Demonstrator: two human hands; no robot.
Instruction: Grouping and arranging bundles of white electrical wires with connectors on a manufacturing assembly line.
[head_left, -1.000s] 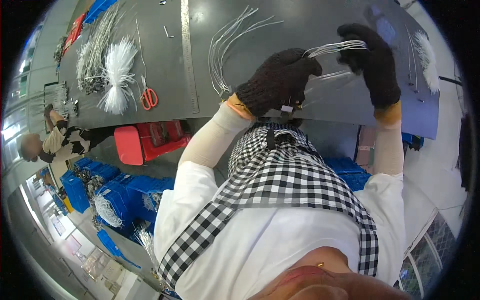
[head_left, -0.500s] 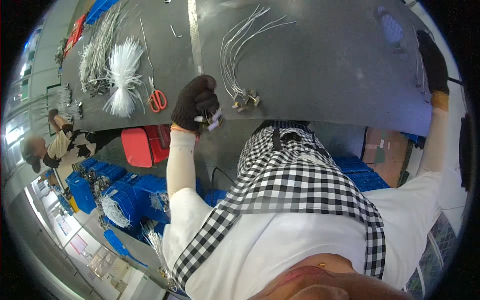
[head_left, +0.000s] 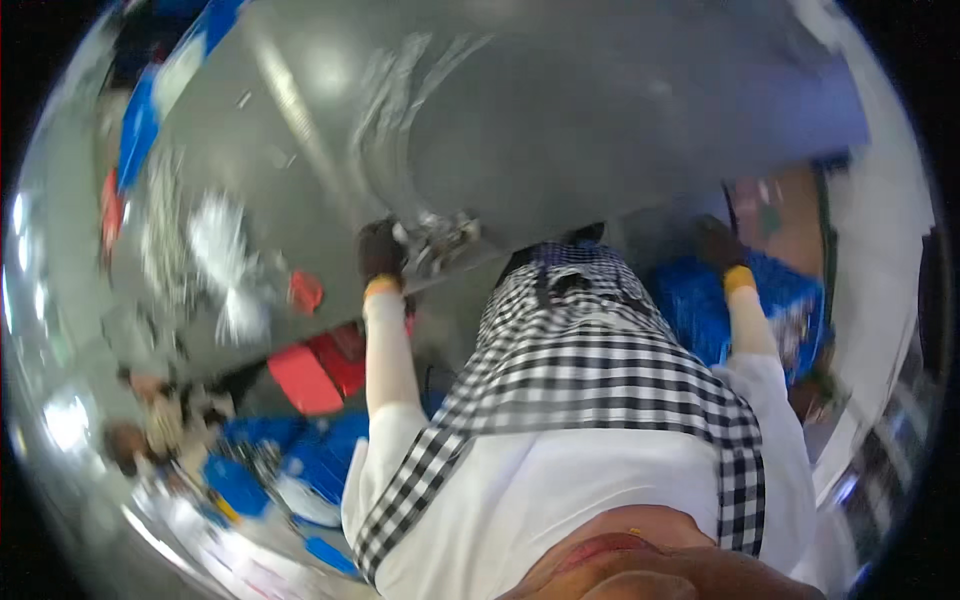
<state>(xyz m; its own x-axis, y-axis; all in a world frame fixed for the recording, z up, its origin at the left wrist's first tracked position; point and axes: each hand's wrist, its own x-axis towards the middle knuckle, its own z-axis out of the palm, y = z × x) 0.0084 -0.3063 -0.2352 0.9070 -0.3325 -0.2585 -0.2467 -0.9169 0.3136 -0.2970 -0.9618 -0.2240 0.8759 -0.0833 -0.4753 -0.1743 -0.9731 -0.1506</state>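
Note:
My left hand [head_left: 382, 252], in a dark glove, is at the near edge of the grey table [head_left: 600, 130], right beside a cluster of small metal parts [head_left: 440, 240]. Motion smears its fingers, so what they hold is unclear. From the cluster a fan of thin silvery wires [head_left: 385, 110] runs away across the table. My right hand [head_left: 720, 245], also gloved, hangs past the table edge, over or beside blue crates [head_left: 690, 310]. Its fingers are blurred too.
Left on the table are a white strand bundle [head_left: 228, 260], a greyish wire bundle [head_left: 165, 230] and red-handled scissors [head_left: 305, 290]. A red stool-like object [head_left: 305, 380] and more blue crates [head_left: 330, 460] stand below. Another person [head_left: 160, 420] is at far left; a cardboard box [head_left: 785, 215] is at right.
The view has turned and blurred. My left hand, which held small pale and metal parts, is now against the cluster. My right hand has come from the table's far right edge down toward the crates.

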